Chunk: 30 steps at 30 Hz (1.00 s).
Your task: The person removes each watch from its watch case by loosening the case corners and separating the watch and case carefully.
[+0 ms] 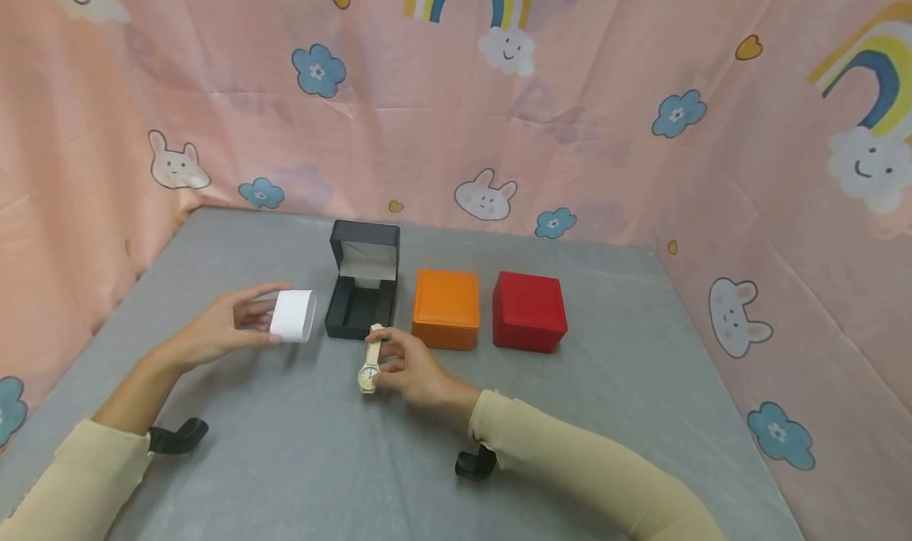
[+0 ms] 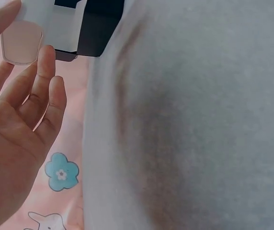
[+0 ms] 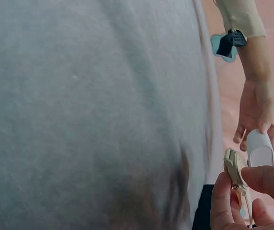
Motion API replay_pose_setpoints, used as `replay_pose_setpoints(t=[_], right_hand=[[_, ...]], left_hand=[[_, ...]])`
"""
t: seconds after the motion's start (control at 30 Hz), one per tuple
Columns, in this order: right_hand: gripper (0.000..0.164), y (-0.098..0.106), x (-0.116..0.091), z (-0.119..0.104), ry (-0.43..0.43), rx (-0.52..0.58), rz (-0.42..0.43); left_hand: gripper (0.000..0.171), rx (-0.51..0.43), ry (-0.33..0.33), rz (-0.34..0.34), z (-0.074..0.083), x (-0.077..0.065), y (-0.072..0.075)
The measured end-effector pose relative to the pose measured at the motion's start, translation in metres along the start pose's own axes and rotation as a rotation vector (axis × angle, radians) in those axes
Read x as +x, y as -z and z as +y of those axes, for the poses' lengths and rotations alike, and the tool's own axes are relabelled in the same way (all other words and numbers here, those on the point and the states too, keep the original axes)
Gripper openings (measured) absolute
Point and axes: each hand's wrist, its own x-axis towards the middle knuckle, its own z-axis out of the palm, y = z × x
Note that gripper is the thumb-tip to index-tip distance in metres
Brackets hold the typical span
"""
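Observation:
Between the thumb and fingers of my left hand (image 1: 207, 329) is a white oval tube like a watch cushion (image 1: 290, 317), held above the table. In the left wrist view the cushion's flat pale end (image 2: 22, 42) shows near the fingertips. My right hand (image 1: 416, 373) pinches a wristwatch (image 1: 368, 378) with a cream strap, its dial and strap hanging along the fingers. The right wrist view shows the watch case (image 3: 234, 167) edge-on between thumb and fingers. Just beyond both hands stands a black watch box (image 1: 340, 325), its lid raised, with a hollow inside.
Right of the black box sit an orange box (image 1: 446, 307) and a red box (image 1: 530, 311), both with lids down. A grey cloth covers the table (image 1: 306, 462). Pink patterned curtains (image 1: 399, 137) surround its back and sides. Black wrist mounts (image 1: 476, 465) hang below the sleeves.

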Motion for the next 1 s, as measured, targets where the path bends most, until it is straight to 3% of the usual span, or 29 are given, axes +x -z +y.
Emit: replay_pose_setpoints(t=[0.5, 0.73, 1.0], right_hand=[[0.05, -0.008, -0.008, 0.01, -0.059, -0.022, -0.065], [0.048, -0.012, -0.006, 0.019, -0.045, -0.093, -0.031], [0.051, -0.018, -0.008, 0.022, 0.028, -0.269, 0.004]], left_hand=[[0.075, -0.039, 0.035, -0.033, -0.007, -0.001, -0.002], [0.075, -0.05, 0.043, -0.033, -0.009, -0.003, -0.001], [0.076, -0.036, 0.045, -0.024, -0.007, -0.005, 0.001]])
